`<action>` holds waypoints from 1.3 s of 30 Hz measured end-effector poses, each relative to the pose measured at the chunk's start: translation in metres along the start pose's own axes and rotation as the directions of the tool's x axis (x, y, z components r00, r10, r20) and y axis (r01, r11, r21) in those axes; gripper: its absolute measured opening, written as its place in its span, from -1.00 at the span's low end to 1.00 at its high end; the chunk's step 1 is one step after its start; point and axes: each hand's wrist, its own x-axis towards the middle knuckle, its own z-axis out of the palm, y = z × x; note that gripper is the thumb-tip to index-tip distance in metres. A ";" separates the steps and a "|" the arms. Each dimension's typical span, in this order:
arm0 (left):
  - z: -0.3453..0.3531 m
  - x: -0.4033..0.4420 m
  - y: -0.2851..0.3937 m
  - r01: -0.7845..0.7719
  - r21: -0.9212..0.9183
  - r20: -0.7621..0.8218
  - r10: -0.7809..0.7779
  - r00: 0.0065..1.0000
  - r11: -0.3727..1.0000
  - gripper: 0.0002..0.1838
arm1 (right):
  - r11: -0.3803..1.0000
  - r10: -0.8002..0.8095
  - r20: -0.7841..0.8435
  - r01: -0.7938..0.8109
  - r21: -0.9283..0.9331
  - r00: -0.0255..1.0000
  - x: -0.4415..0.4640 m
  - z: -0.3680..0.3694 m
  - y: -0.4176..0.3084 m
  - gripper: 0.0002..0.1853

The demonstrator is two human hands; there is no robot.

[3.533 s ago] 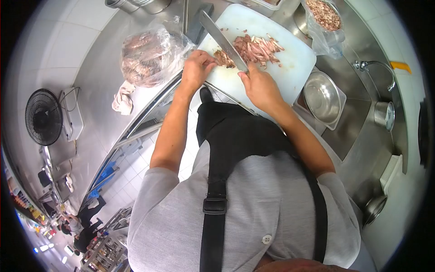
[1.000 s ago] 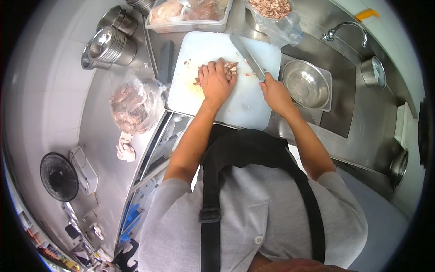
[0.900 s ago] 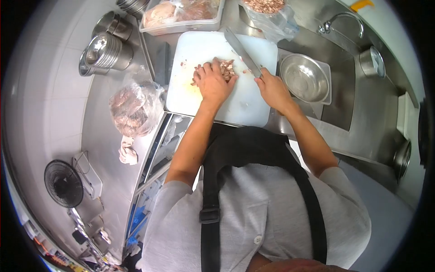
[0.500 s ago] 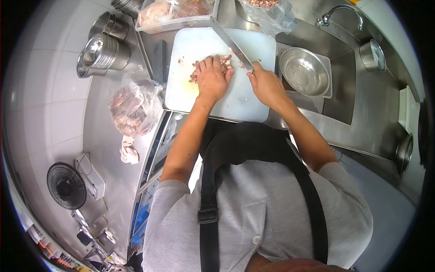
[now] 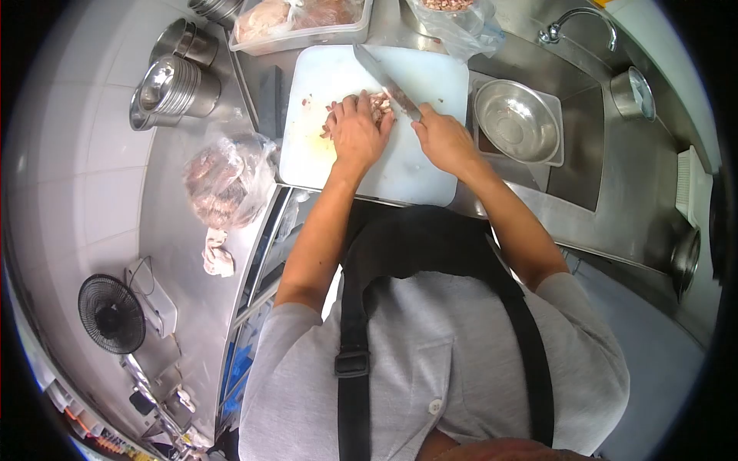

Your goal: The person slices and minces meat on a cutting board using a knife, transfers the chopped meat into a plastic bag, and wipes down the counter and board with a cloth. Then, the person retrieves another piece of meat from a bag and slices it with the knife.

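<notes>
My left hand (image 5: 357, 134) rests with spread fingers on a pile of chopped meat (image 5: 380, 104) on the white cutting board (image 5: 407, 173). Part of the pile is hidden under the palm and fingers. My right hand (image 5: 446, 140) is closed round the handle of a large knife (image 5: 387, 83). Its blade slants up and to the left across the board, touching or very near the right side of the pile. Small scraps lie on the board near its left edge.
Left of the board are a dark grey block (image 5: 270, 104), bagged meat (image 5: 223, 180), a cloth (image 5: 218, 252) and stacked steel pots (image 5: 175, 88). Behind stands a plastic tub (image 5: 307, 38) of bagged meat. Rightward are a bag of chopped pieces (image 5: 461, 23), a steel bowl (image 5: 516, 121) and a faucet (image 5: 576, 17).
Since a second ago, my right hand and the knife have moved left, bringing the blade to the pile. My left hand stays on the meat. Earlier, it was at the board's left edge.
</notes>
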 end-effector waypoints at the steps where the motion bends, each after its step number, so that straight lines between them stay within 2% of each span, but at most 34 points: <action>1: 0.000 -0.003 -0.001 0.012 0.002 0.002 -0.012 1.000 1.000 -0.26 | 1.000 -0.011 -0.034 0.011 0.017 0.999 -0.005 -0.007 -0.008 -0.71; 2: 0.001 -0.004 -0.001 0.024 0.003 0.002 -0.024 1.000 1.000 -0.26 | 0.999 -0.021 -0.069 0.023 0.032 0.997 -0.007 -0.011 -0.013 -0.71; 5: 0.008 -0.007 0.001 0.071 0.024 -0.033 -0.070 0.997 0.997 -0.25 | 0.998 0.059 0.047 -0.059 0.005 0.997 -0.002 -0.002 -0.013 -0.70; 6: 0.010 -0.006 0.002 0.083 0.034 -0.053 -0.081 0.995 0.996 -0.25 | 0.999 0.038 0.036 -0.038 -0.002 0.999 0.000 0.006 -0.006 -0.71; 9: -0.006 -0.002 0.011 0.051 -0.049 -0.146 -0.057 0.988 0.997 -0.39 | 1.000 -0.008 0.020 0.008 -0.001 1.000 0.007 0.015 0.006 -0.71; 12: -0.012 0.016 -0.008 -0.108 -0.326 -0.072 0.089 0.993 0.939 -0.58 | 1.000 0.003 0.046 -0.004 0.028 0.999 0.003 -0.004 -0.003 -0.71; 15: -0.013 0.028 -0.025 -0.082 -0.400 0.139 0.149 0.979 0.913 -0.68 | 1.000 0.006 0.066 -0.008 0.026 0.998 -0.012 -0.011 -0.006 -0.69; 17: -0.016 0.031 -0.028 -0.099 -0.477 0.113 0.172 0.979 0.873 -0.69 | 1.000 0.000 0.065 -0.001 0.025 0.998 -0.018 -0.016 -0.009 -0.69; 19: -0.016 0.033 -0.030 -0.175 -0.520 0.028 0.222 0.975 0.836 -0.69 | 1.000 -0.013 0.050 0.013 0.017 0.999 -0.022 -0.016 -0.009 -0.68; 22: -0.016 0.033 -0.032 -0.097 -0.435 0.175 0.190 0.966 0.895 -0.66 | 1.000 0.026 0.059 -0.026 0.002 0.998 -0.021 -0.014 -0.007 -0.67; 25: -0.016 0.033 -0.032 -0.054 -0.416 0.232 0.163 0.959 0.908 -0.61 | 0.999 0.041 0.014 -0.041 0.012 0.999 -0.020 -0.018 -0.013 -0.66; 28: -0.015 0.026 -0.032 -0.129 -0.481 0.075 0.187 0.979 0.867 -0.65 | 0.999 0.018 -0.064 -0.015 0.050 0.998 -0.025 -0.027 -0.030 -0.66; 29: -0.012 0.024 -0.033 -0.136 -0.474 0.059 0.186 0.981 0.870 -0.68 | 0.998 0.011 -0.092 -0.005 0.065 0.996 -0.025 -0.028 -0.033 -0.66; 32: -0.006 0.016 -0.036 -0.162 -0.455 0.027 0.195 0.980 0.876 -0.76 | 0.997 0.024 0.057 -0.020 -0.069 0.998 -0.006 0.009 -0.008 -0.65; 34: -0.010 0.016 -0.034 -0.187 -0.434 0.017 0.216 0.976 0.881 -0.80 | 0.999 0.037 0.049 -0.035 -0.038 0.998 0.000 0.012 -0.005 -0.65; 37: -0.014 0.009 -0.034 -0.158 -0.497 -0.032 0.164 0.986 0.853 -0.81 | 1.000 0.011 0.034 -0.012 0.019 0.999 -0.001 0.010 -0.005 -0.65; 39: -0.010 0.009 -0.036 -0.148 -0.527 -0.037 0.151 0.988 0.837 -0.74 | 0.999 -0.009 -0.019 0.010 0.047 1.000 -0.004 -0.004 -0.013 -0.65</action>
